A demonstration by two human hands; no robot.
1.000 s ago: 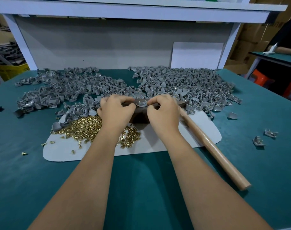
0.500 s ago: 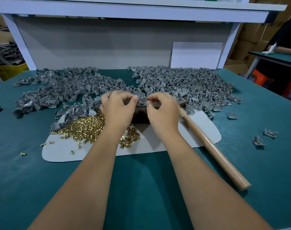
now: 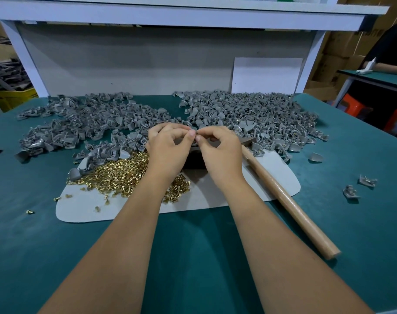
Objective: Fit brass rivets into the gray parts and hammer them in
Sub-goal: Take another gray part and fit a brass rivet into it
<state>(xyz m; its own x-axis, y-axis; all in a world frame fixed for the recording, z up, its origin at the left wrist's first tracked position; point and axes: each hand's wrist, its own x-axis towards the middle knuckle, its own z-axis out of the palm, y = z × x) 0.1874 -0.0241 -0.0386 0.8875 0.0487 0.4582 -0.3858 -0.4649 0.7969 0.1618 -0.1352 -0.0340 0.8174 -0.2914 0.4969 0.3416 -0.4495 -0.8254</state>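
Colours on the teal counter point(image 3: 193, 257)

Matte gray moulded plastic parts point(image 3: 261, 114) heaped; shiny brass rivets point(image 3: 123, 173) golden yellow; pale gray flat mat point(image 3: 215, 196), unpatterned; light tan wooden hammer handle point(image 3: 290, 205); white shelf frame point(image 3: 170, 14); yellow crate point(image 3: 12, 98).

Hands: two, left hand point(image 3: 168, 148) and right hand point(image 3: 220, 152).
Hammer point(image 3: 290, 205): one.
Mat point(image 3: 215, 198): one.
Gray parts point(image 3: 249, 114): too many to count; two heaps, 11 and 1 o'clock.
Brass rivets point(image 3: 120, 175): too many to count; one heap.

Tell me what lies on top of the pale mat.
On the pale mat: brass rivets, some gray parts, the hammer. Both hands hide whatever sits between them.
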